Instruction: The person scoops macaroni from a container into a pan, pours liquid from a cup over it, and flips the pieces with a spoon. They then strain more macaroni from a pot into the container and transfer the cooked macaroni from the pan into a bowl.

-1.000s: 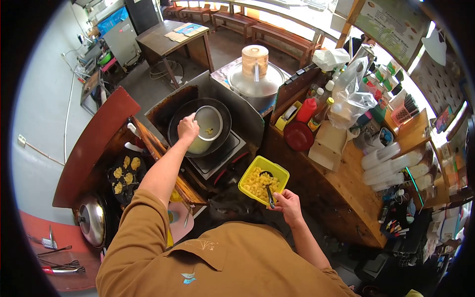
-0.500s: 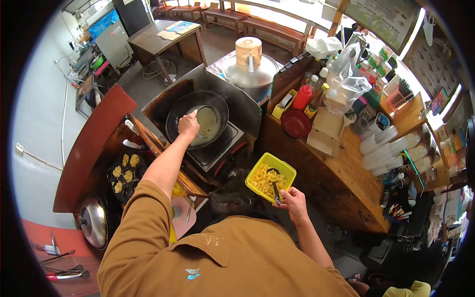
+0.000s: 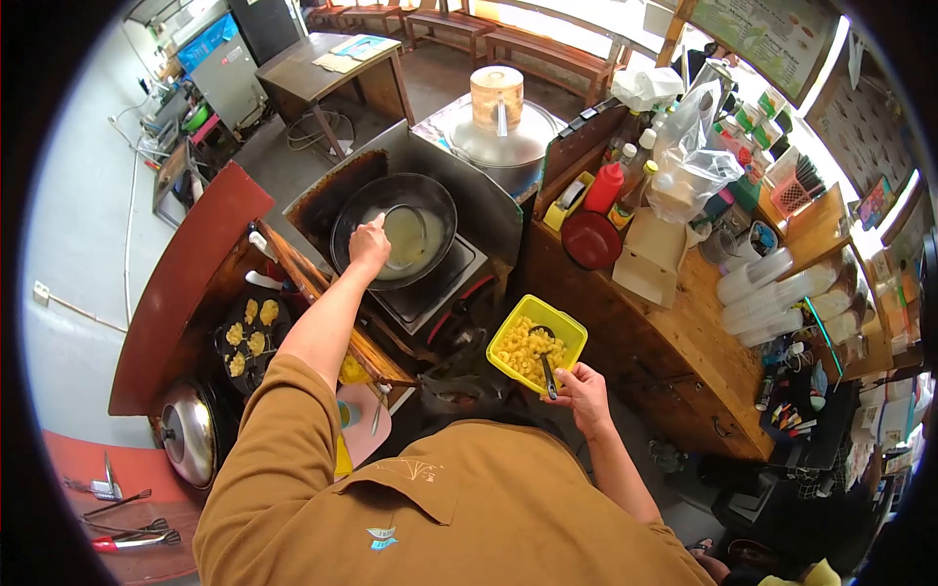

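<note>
My left hand [image 3: 369, 246] reaches forward over a black wok [image 3: 344, 210] on the stove and grips the handle of a metal ladle [image 3: 403, 232]. The ladle's bowl lies low in the pale liquid inside the wok. My right hand [image 3: 583, 388] holds a yellow plastic tub [image 3: 508, 337] by its near corner, close to my chest. The tub is full of yellow macaroni-like pieces, and a dark spoon [image 3: 547, 369] stands in it, pinned by my fingers.
A big lidded steamer pot [image 3: 503, 137] stands behind the wok. On the wooden counter [image 3: 684, 342] to the right are a red bottle [image 3: 604, 188], a red lid [image 3: 590, 239], bags and stacked plastic cups [image 3: 772, 293]. A tray of yellow pieces [image 3: 244, 337] and a pot lid [image 3: 191, 435] lie at the left.
The ladle, held up and tilted over the wok a second ago, now lies down in the liquid. The yellow tub has shifted slightly right and nearer to me.
</note>
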`<state>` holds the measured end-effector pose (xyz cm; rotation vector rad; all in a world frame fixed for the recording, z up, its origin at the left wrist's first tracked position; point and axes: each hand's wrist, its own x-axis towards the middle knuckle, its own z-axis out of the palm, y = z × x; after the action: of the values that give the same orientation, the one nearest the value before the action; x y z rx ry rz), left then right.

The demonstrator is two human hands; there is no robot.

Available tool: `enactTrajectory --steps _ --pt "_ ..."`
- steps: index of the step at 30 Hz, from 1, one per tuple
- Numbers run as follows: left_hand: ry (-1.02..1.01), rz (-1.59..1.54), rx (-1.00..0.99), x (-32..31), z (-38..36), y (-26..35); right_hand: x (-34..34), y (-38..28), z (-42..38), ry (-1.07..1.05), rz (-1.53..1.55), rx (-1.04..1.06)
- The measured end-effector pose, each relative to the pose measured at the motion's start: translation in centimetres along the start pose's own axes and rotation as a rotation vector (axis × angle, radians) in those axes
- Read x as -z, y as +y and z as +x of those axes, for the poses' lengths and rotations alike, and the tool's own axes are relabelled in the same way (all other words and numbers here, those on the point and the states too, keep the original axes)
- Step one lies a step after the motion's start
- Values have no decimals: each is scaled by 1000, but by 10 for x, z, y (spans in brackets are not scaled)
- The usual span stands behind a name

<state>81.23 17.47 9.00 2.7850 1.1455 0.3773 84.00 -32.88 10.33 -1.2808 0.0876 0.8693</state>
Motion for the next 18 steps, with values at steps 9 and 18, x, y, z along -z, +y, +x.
enactTrajectory --steps 9,18 --pt "-18 -88 42 8 -5 2 -1 -2 9 -26 -5 11" --pt "-32 -131 -12 8 0 -4 -1 2 11 -15 -1 8"
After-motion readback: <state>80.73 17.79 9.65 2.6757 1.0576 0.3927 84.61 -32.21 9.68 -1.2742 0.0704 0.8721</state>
